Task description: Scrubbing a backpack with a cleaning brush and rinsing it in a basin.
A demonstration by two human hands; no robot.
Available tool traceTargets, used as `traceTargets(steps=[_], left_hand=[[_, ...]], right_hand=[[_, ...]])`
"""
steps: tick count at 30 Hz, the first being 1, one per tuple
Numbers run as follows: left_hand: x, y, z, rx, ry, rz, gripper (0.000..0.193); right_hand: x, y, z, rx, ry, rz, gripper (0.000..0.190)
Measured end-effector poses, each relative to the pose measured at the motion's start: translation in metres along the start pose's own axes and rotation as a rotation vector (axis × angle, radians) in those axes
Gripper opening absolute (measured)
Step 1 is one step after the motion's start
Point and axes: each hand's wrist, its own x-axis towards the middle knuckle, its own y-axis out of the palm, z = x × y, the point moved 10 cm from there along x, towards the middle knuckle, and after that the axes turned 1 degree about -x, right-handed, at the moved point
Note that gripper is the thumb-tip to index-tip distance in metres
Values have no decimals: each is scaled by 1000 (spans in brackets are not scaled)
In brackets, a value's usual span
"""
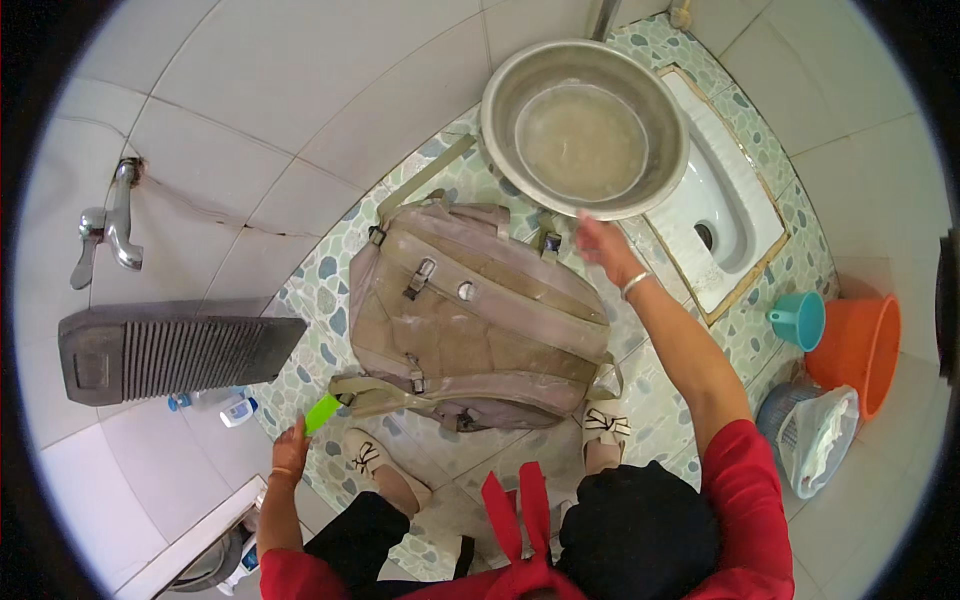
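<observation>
My left hand is shut on a bright green plastic object, perhaps a brush handle; its far end meets a strap of the backpack. The large khaki backpack lies flat on the tiled floor before me, shoulder straps up, with wet-looking, whitish patches. Beyond it, a wide metal basin holds cloudy, greyish water. My right hand, slightly blurred, reaches to the basin's near rim; whether its fingers grip the rim is unclear.
A squat toilet is set in the floor at right. Near it are a teal cup, an orange bucket and a bagged bin. At left, a ridged washboard stands below a wall tap, with a white bottle nearby.
</observation>
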Motion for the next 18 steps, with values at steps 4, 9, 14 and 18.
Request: traceTargets(steps=[4, 9, 14, 18], left_hand=[[43, -10, -30, 78, -100, -175, 68], [131, -4, -74, -1177, -357, -262, 98], [169, -15, -110, -974, -531, -400, 93], [159, -32, -144, -1790, -538, -255, 55]], right_hand=[[-47, 37, -20, -773, -377, 145, 78], [-54, 44, -23, -932, -294, 54, 83], [-62, 59, -84, -679, -49, 361, 56], [-113, 92, -37, -543, -188, 437, 43]])
